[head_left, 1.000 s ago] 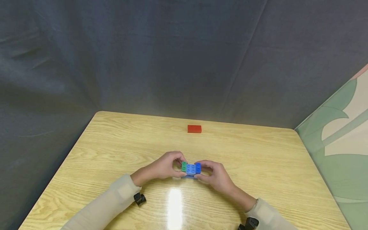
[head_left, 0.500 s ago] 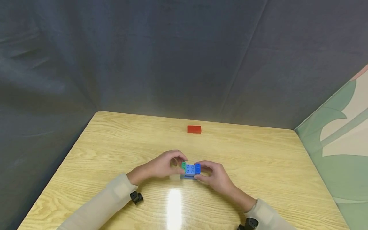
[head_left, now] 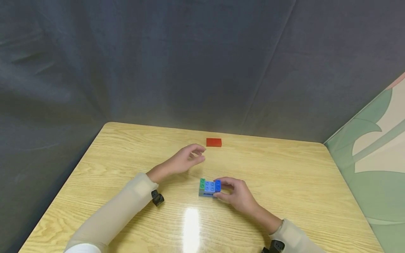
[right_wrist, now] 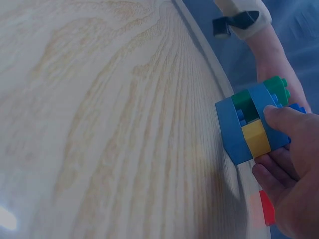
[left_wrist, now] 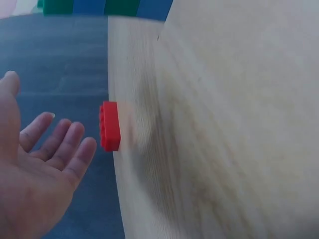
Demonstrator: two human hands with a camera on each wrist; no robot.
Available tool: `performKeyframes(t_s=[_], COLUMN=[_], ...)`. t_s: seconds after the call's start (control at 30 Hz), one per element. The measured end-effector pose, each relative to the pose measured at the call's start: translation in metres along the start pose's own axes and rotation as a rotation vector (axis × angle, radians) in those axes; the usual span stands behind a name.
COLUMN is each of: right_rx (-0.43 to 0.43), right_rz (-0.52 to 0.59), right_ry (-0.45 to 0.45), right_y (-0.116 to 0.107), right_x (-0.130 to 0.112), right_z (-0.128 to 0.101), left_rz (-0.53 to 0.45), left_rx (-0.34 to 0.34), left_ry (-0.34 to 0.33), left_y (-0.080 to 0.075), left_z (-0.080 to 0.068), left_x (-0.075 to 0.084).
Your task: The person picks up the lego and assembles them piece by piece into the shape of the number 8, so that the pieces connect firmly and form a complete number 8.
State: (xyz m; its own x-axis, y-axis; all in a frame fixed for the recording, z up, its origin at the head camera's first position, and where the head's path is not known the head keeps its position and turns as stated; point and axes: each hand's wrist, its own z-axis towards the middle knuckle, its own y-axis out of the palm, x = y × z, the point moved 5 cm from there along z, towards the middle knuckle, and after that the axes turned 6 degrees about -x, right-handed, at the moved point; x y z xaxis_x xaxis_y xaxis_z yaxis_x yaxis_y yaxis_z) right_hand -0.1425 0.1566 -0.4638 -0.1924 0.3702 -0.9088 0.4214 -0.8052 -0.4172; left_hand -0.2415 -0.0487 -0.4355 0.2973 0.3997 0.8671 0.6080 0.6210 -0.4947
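Nearest on the wooden table [head_left: 284, 182], a small block stack [head_left: 209, 187], resting on the tabletop and pinched at its right end by the right hand [head_left: 236, 194], thumb and fingers curled round it. Studded on top, green at the left, light blue in the middle, darker blue at the right, over a blue base; from the right wrist view also a yellow piece tucked in the side, under the thumb. Right end of the stack covered by the fingers, so its full length hard to judge. Farther back, the left hand [head_left: 183, 162], off the stack, fingers spread loose and holding nothing, just short of a red brick [head_left: 213, 142] lying flat near the far edge. Left wrist view blurred, with the red brick [left_wrist: 110, 125] close beyond the fingertips [left_wrist: 75, 130].
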Motion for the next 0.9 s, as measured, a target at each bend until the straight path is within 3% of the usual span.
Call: performKeyframes(t_s=[0.13, 0.4, 0.63, 0.9], right_rx=[0.007, 0.004, 0.001, -0.001], right_rz=[-0.010, -0.016, -0.022, -0.024], right_ry=[-0.002, -0.018, -0.012, -0.015], right_y=[0.001, 0.004, 0.004, 0.004], right_x=[-0.001, -0.001, -0.002, 0.000], right_z=[0.000, 0.002, 0.002, 0.001], left_rz=[0.011, 0.031, 0.103, 0.190], left_rx=[0.053, 0.190, 0.198, 0.191], left_ry=[-0.016, 0.012, -0.065, -0.123], left_y=[-0.007, -0.018, -0.021, -0.019], left_z=[0.016, 0.047, 0.068, 0.082], left_x=[-0.006, -0.016, -0.025, -0.032])
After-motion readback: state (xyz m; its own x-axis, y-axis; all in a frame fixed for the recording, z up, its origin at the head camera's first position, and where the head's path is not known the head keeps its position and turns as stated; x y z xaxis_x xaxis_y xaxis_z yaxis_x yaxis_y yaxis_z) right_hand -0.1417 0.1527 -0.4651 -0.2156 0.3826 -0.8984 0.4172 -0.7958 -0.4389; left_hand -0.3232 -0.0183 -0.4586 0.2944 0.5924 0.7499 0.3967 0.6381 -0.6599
